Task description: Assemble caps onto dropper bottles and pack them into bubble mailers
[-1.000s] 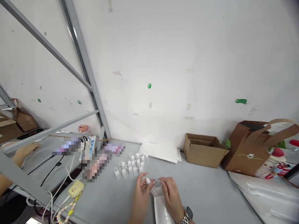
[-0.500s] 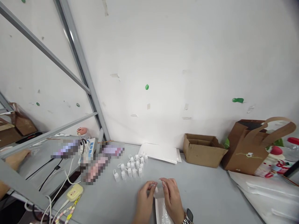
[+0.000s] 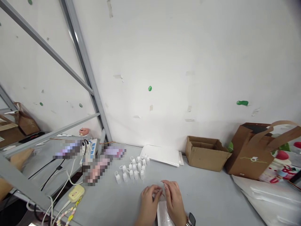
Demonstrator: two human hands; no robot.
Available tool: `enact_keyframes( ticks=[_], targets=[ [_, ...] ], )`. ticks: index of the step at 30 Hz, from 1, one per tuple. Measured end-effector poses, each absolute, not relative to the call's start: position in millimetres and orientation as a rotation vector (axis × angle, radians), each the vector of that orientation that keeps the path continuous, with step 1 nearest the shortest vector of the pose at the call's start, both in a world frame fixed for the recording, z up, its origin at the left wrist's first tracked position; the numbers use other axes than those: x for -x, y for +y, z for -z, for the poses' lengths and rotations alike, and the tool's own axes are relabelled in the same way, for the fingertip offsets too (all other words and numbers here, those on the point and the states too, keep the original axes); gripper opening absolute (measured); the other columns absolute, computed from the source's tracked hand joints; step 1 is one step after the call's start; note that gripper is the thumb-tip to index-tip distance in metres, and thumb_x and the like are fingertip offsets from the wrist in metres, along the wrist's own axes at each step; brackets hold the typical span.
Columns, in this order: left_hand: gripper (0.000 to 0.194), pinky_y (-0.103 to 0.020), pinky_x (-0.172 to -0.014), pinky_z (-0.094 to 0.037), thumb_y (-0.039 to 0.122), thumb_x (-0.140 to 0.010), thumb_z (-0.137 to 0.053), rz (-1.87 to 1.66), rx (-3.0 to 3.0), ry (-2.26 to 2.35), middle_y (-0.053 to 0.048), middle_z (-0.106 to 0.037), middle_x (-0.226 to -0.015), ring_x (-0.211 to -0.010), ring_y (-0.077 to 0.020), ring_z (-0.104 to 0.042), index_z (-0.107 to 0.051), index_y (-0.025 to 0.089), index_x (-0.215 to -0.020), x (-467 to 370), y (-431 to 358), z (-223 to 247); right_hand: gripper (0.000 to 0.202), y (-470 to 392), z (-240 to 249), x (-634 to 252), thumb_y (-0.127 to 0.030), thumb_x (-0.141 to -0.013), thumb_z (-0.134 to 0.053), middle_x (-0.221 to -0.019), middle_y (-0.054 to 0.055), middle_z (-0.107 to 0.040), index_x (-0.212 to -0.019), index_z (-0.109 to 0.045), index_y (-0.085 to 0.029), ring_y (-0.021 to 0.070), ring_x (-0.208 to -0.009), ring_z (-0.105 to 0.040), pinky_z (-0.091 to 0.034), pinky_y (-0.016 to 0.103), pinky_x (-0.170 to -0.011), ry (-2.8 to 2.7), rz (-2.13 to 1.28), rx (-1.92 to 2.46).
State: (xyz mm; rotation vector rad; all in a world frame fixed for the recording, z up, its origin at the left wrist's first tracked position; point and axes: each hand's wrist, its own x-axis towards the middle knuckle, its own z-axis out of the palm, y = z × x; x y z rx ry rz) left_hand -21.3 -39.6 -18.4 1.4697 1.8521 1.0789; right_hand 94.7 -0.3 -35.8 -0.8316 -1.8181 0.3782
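Low in the middle of the head view, a white bubble-lined envelope (image 3: 163,213) lies between my two hands. My left hand (image 3: 150,199) is closed, its fingertips bunched at the envelope's upper end; what they hold is hidden. On the other side, my right hand (image 3: 173,201) pinches the envelope's upper edge between thumb and fingers. Its wrist wears a watch (image 3: 191,218). Several small white squeeze bottles (image 3: 134,169) with tethered caps stand in a group on the grey table (image 3: 113,204), beyond my left hand and apart from it.
White sheets (image 3: 162,154) lie against the wall. A cardboard box (image 3: 207,155), a brown paper bag (image 3: 246,153) and white padded mailers (image 3: 270,197) occupy the right. Cables, a power strip (image 3: 90,152) and a yellow case (image 3: 76,193) lie left, beside a metal frame (image 3: 94,97). Another person's arm (image 3: 21,158) shows far left.
My left hand has shifted slightly right, its fingers now over the envelope's mouth. A small whitish thing seen at its fingertips before is now hidden. The view has shifted slightly.
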Motion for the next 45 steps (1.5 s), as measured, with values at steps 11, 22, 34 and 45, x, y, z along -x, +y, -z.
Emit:
enact_keyframes(
  ticks=[11, 22, 34, 45],
  targets=[
    [0.032, -0.033, -0.081, -0.042, 0.035, -0.085, -0.04, -1.012, -1.602, 1.864, -0.005, -0.068, -0.08, -0.084, -0.0207, -0.058, -0.066, 0.021, -0.072, 13, -48, 17, 0.021, 1, 35, -95, -0.023, -0.09, -0.037, -0.083, 0.004, -0.065, -0.097, -0.056, -0.021, 0.0167, -0.072, -0.058, -0.049, 0.032, -0.066, -1.796, -0.317, 0.848],
    [0.034, -0.034, -0.096, -0.039, 0.042, -0.083, -0.04, -1.209, -1.428, 1.782, -0.009, -0.058, -0.111, -0.11, -0.0219, -0.05, -0.065, 0.02, -0.092, 13, -55, 25, 0.022, 4, 30, -99, -0.027, -0.091, -0.037, -0.085, 0.005, -0.068, -0.097, -0.057, -0.021, 0.0183, -0.074, -0.061, -0.05, 0.034, -0.067, -1.758, -0.23, 0.878],
    [0.041, -0.041, -0.094, -0.038, 0.044, -0.083, -0.035, -1.659, -1.357, 2.467, -0.012, -0.056, -0.113, -0.106, -0.0254, -0.051, -0.049, 0.018, -0.111, 118, -81, -12, 0.027, 9, 32, -102, -0.033, -0.091, -0.035, -0.085, 0.007, -0.067, -0.097, -0.058, -0.021, 0.02, -0.077, -0.06, -0.05, 0.034, -0.065, -1.71, -0.281, 1.008],
    [0.062, -0.044, -0.096, -0.03, 0.035, -0.081, -0.033, -0.466, -1.436, 3.005, -0.025, -0.044, -0.129, -0.117, -0.0348, -0.043, -0.028, -0.001, -0.131, 247, -42, 17, 0.026, 6, 34, -98, -0.035, -0.091, -0.035, -0.084, 0.006, -0.066, -0.098, -0.056, -0.022, 0.0192, -0.073, -0.059, -0.05, 0.034, -0.063, -1.767, -0.324, 0.996]
  ],
)
